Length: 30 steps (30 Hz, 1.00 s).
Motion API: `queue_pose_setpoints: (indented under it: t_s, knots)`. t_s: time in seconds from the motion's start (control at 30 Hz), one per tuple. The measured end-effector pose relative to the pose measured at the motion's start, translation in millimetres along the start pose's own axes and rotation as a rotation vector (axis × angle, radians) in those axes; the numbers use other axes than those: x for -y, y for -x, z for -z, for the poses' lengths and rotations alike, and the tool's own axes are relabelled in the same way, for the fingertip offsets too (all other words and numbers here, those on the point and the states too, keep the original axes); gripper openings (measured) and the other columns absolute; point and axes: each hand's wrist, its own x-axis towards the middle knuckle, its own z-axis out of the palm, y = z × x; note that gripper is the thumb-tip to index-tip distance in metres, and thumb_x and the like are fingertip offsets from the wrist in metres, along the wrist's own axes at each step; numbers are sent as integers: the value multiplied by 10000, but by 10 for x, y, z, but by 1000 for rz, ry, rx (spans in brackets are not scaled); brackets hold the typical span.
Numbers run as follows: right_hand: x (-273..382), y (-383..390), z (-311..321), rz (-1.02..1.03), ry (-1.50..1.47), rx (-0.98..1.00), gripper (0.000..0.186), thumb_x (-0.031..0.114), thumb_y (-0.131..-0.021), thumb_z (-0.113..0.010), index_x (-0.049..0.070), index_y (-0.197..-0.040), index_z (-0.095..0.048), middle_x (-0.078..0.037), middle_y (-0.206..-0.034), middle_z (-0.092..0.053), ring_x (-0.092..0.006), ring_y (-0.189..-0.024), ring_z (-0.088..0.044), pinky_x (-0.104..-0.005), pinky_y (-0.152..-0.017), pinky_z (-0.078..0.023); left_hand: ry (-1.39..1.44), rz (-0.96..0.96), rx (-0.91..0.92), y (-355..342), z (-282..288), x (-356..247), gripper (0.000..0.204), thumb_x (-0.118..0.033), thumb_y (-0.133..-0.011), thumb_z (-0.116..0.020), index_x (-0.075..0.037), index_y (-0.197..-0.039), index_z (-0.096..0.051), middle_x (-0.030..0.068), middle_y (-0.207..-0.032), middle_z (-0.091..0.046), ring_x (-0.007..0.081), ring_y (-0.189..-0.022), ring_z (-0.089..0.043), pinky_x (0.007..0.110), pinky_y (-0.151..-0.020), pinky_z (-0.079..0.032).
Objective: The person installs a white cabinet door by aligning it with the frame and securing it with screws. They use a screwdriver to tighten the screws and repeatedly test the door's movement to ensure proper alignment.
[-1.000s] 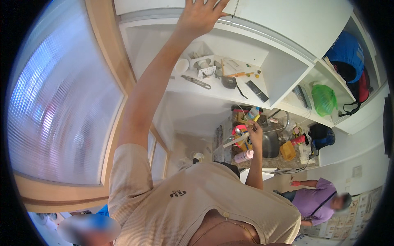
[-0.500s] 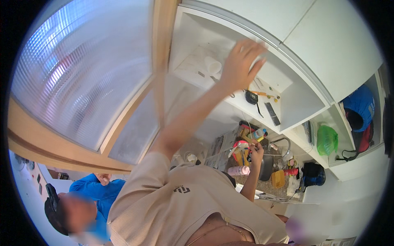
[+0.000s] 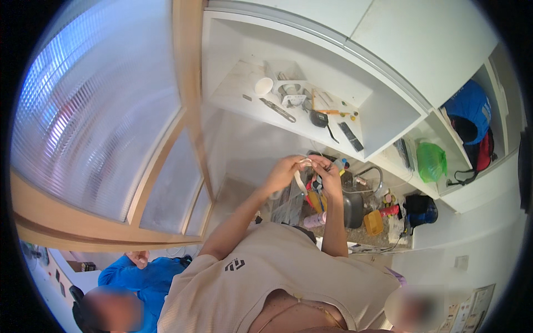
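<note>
My left hand point(image 3: 285, 173) and my right hand point(image 3: 326, 173) meet in front of my chest, above the cluttered counter. Between their fingertips they pinch a thin pale strip point(image 3: 300, 183), whose loose end curls down below the left fingers. Its material cannot be made out. On the white shelf point(image 3: 222, 93) beyond my hands lie a grey utility knife point(image 3: 277, 110), a black tape measure point(image 3: 318, 118), a dark flat bar point(image 3: 351, 136) and a white cup point(image 3: 264, 85). The counter under my hands is partly hidden by them.
A wood-framed ribbed glass panel point(image 3: 105, 100) stands on the left. A pink bottle point(image 3: 315, 220), a yellow container point(image 3: 373, 223) and a faucet point(image 3: 378, 176) are on the counter. A green bag point(image 3: 431, 161) sits right. One person in blue point(image 3: 150, 277) is at lower left, another person point(image 3: 416, 308) at lower right.
My left hand has come down from in front of the shelf to meet my right hand at the pale strip. The view has shifted, and more of the shelf's contents now show.
</note>
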Motion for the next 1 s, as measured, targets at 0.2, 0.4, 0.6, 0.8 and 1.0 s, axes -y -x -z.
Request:
queue_pose_setpoints:
  t_s: [0.2, 0.4, 0.6, 0.8, 1.0]
  knots:
    - [-44, 49, -112, 93, 82, -177, 278, 74, -913, -772, -21, -1166, -709, -77, -998, -783, -98, -803, -697, -242, -587, -534, -10, 50, 70, 43, 39, -130, 224, -8, -990, -544, -5, -1155, -695, 145, -945, -738, 236, -856, -719, 354, -761, -547]
    - [173, 110, -177, 47, 162, 12, 270, 76, -919, -752, 21, -1182, -722, -102, -991, -786, -118, -789, -717, -251, -574, -570, -135, 41, 85, 31, 330, -193, 239, -84, -1047, -532, 11, -1177, -710, 112, -995, -775, 198, -939, -724, 308, -832, -541]
    - [404, 307, -449, 238, 8, -224, 343, 34, -889, -755, 25, -1230, -712, -92, -872, -788, -82, -632, -649, -231, -549, -527, -168, 98, 257, -113, 487, -377, 269, -128, -1061, -515, -7, -1138, -743, 109, -920, -777, 182, -879, -726, 327, -839, -548]
    - [422, 280, -340, 352, -439, -497, 424, 78, -953, -715, 29, -1361, -610, -72, -709, -705, -85, -548, -588, -239, -504, -464, -326, -52, 334, -361, 205, -946, 209, -58, -1025, -569, -7, -1123, -746, 114, -898, -786, 204, -857, -749, 319, -836, -554]
    - [762, 196, 343, 440, -417, -459, 629, 123, -1027, -613, 122, -1603, -360, -54, -678, -656, -90, -516, -565, -268, -487, -468, -601, -69, 447, -591, -150, -1446, 355, -61, -986, -626, -55, -1339, -662, 174, -1335, -670, 269, -1244, -648, 373, -990, -513]
